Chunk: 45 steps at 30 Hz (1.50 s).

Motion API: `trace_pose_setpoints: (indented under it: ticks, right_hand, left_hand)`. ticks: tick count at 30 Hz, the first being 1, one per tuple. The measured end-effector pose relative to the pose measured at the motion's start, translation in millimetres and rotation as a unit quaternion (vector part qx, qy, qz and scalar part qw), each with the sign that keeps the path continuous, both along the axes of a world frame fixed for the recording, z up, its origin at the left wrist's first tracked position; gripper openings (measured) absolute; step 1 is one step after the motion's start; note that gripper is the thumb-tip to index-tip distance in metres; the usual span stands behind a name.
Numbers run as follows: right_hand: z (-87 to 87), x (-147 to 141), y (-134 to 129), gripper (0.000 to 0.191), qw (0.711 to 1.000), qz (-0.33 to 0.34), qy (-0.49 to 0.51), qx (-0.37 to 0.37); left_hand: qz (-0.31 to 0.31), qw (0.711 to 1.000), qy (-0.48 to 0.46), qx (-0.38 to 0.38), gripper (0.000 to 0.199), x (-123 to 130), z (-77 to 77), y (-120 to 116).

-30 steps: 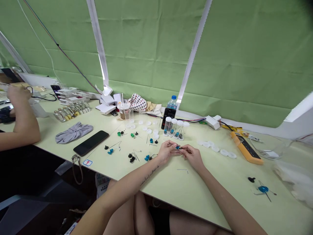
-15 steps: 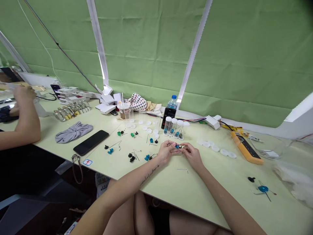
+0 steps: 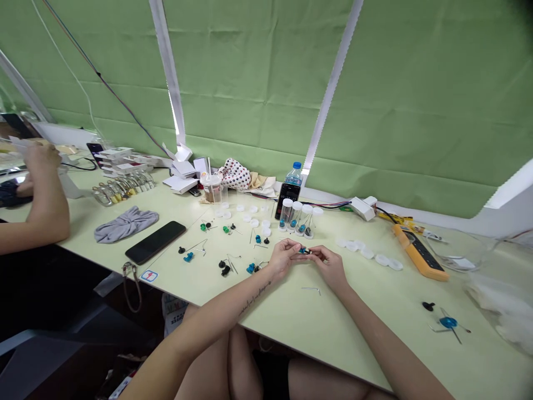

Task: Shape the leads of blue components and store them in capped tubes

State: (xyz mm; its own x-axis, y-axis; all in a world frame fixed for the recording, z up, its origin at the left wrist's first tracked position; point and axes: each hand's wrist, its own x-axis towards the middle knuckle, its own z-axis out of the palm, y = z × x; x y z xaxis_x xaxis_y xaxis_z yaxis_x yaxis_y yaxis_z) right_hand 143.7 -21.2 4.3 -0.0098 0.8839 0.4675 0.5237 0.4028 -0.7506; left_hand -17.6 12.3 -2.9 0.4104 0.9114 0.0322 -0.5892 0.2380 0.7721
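Observation:
My left hand (image 3: pixel 284 258) is closed on a small blue and black part (image 3: pixel 304 251), pinched above the table. From the other side, the fingertips of my right hand (image 3: pixel 329 265) pinch its black end; the fingers partly hide it. Below the hands lies an L-shaped hex key (image 3: pixel 312 289). Left of my left hand are small blue pieces (image 3: pixel 250 268), black pieces (image 3: pixel 225 270) and green pieces (image 3: pixel 226 229) with thin metal rods. Just beyond my hands stand several clear tubes (image 3: pixel 300 222) with white caps and blue parts inside.
White caps (image 3: pixel 366 253) lie to the right, near an orange power strip (image 3: pixel 420 253). Another blue part (image 3: pixel 448 322) sits at the far right. A black phone (image 3: pixel 155 243) and a grey cloth band (image 3: pixel 126 225) lie left. A co-worker's arm (image 3: pixel 48 194) rests at the left edge.
My right hand's fingers have shifted slightly around the black end of the part. Both hands otherwise stay in the same place. At the left, the co-worker's raised hand has moved a little.

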Motion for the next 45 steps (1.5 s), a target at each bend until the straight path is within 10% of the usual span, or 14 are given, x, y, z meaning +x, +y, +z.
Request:
trace_pose_setpoints:
  ticks: [45]
  right_hand:
    - [-5.8,2.3,3.6,0.034,0.999,0.019,-0.002,-0.033]
  left_hand:
    - [0.012,1.000,0.015,-0.006,0.027,-1.0,6.1,-3.5]
